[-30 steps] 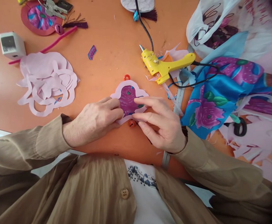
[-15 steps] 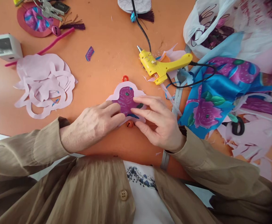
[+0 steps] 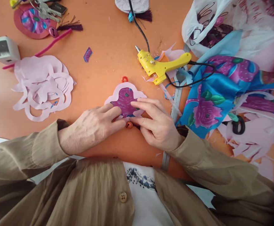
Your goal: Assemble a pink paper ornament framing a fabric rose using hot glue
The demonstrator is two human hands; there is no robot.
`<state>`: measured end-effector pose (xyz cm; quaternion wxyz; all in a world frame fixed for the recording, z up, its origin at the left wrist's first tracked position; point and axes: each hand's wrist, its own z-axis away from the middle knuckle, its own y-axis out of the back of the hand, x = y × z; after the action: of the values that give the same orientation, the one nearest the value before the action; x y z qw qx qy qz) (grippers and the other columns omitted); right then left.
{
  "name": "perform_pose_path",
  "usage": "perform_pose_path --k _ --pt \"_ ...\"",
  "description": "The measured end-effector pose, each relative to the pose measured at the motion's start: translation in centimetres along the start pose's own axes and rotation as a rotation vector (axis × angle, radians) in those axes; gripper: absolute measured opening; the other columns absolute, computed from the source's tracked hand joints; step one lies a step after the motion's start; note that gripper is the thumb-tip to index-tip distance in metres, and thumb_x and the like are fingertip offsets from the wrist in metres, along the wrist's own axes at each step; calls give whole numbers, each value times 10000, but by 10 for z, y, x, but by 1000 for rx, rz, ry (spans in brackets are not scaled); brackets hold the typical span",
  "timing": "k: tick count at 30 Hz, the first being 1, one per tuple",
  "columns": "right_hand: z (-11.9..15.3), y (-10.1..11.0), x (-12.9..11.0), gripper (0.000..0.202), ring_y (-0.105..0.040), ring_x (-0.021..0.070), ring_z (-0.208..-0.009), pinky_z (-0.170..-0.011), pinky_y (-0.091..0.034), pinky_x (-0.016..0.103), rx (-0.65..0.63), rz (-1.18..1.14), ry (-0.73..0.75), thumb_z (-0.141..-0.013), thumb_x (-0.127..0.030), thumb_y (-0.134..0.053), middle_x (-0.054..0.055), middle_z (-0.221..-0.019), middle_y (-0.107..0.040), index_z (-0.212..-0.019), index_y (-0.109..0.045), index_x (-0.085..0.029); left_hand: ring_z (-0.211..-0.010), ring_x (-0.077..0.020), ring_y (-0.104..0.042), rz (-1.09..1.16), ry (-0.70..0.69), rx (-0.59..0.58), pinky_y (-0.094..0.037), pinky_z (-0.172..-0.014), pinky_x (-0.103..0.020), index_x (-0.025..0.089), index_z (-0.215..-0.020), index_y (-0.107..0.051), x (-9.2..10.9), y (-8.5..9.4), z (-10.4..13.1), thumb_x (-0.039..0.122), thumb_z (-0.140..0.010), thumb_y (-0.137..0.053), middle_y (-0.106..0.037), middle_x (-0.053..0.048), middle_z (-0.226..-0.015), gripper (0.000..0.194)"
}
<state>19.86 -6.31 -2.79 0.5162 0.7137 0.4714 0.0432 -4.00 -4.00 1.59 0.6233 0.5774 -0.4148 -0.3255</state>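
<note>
A scalloped light-pink cutout (image 3: 138,91) with a purple rose-print fabric patch (image 3: 125,99) on it lies on the table in front of me. An orange-red loop (image 3: 124,79) is at its top and an orange jingle bell (image 3: 129,125) at its lower edge. My left hand (image 3: 93,125) is closed, its curled fingers on the cutout's left edge; the contact is partly hidden. My right hand (image 3: 157,125) has its fingers stretched over the right side of the patch. Its thumb is apart from them, at the lower edge near the bell.
A yellow glue gun (image 3: 160,64) lies to the right, its black cord (image 3: 139,26) running off the top. Beyond are blue floral fabric (image 3: 206,110) and a white plastic bag (image 3: 188,26). Pink cutouts (image 3: 37,67), a white cube (image 3: 13,50) and keys (image 3: 46,12) are at left.
My right thumb has moved leftward along the cutout's lower edge, and the right fingers have slid slightly left. The left hand stays on the left edge. The whole view has shifted slightly.
</note>
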Motion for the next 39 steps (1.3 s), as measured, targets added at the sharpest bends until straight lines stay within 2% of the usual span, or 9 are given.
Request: perform_pose_path --k 4,8,15,20,24,26,29,33,39 --pt "1 -1 0 290 -559 309 -1234 -990 -548 571 -1 -16 -17 -861 -58 -500 145 -1277 -653 -939 -753 -177 -834 -212 -536 -23 -22 -3 -428 -576 -282 155 -1190 -585 0 -2 1 153 -1033 -302 -601 -92 -956 323" --pt "0 -1 -1 269 -565 299 -1232 -986 -557 551 -3 5 -19 -877 -64 -511 137 -1256 -667 -922 -749 -181 -780 -200 -519 -66 -46 27 -401 -553 -288 132 -1171 -583 2 -3 0 131 -1026 -302 -594 -79 -915 316" --pt "-2 0 -1 225 -593 296 -1190 -965 -580 500 22 16 20 -873 -44 -532 160 -1180 -692 -884 -735 -140 -735 -204 -507 -168 -54 7 -407 -534 -309 123 -1161 -584 6 0 -3 106 -997 -359 -577 -60 -877 279" --pt "-1 2 -1 230 -612 291 -1158 -948 -581 499 82 -26 5 -850 -21 -532 155 -1171 -691 -870 -726 -144 -735 -210 -516 -189 -68 26 -409 -520 -313 121 -1164 -587 5 -3 -3 119 -983 -397 -577 -63 -882 262" --pt "-2 3 0 226 -608 290 -1167 -946 -583 493 62 -18 37 -851 -20 -534 144 -1172 -690 -873 -715 -154 -754 -215 -530 -196 -81 29 -416 -517 -310 111 -1165 -583 5 -4 -3 108 -985 -376 -578 -68 -887 275" --pt "-4 7 0 239 -632 275 -1112 -906 -589 479 89 -14 10 -841 -5 -528 147 -1167 -691 -883 -708 -157 -766 -216 -534 -197 -82 18 -422 -521 -311 106 -1176 -575 5 -4 -4 97 -983 -364 -580 -73 -899 287" --pt "-4 17 2 313 -669 213 -977 -813 -592 406 131 -18 -105 -840 21 -480 136 -1106 -699 -920 -702 -184 -783 -217 -539 -197 -81 15 -434 -542 -315 104 -1187 -564 6 -4 -5 83 -978 -352 -579 -76 -909 299" --pt "0 25 1 363 -689 173 -916 -764 -595 346 64 -73 -197 -825 25 -453 73 -1023 -698 -925 -693 -228 -767 -207 -531 -193 -71 10 -415 -535 -304 120 -1182 -559 7 -4 -5 80 -973 -367 -561 -65 -875 287" --pt "9 21 -4 357 -683 200 -938 -763 -613 366 0 -75 -171 -822 9 -475 88 -1081 -696 -978 -704 -216 -749 -206 -506 -162 -61 -11 -391 -530 -303 123 -1174 -563 6 -4 -4 71 -953 -399 -547 -66 -882 279"
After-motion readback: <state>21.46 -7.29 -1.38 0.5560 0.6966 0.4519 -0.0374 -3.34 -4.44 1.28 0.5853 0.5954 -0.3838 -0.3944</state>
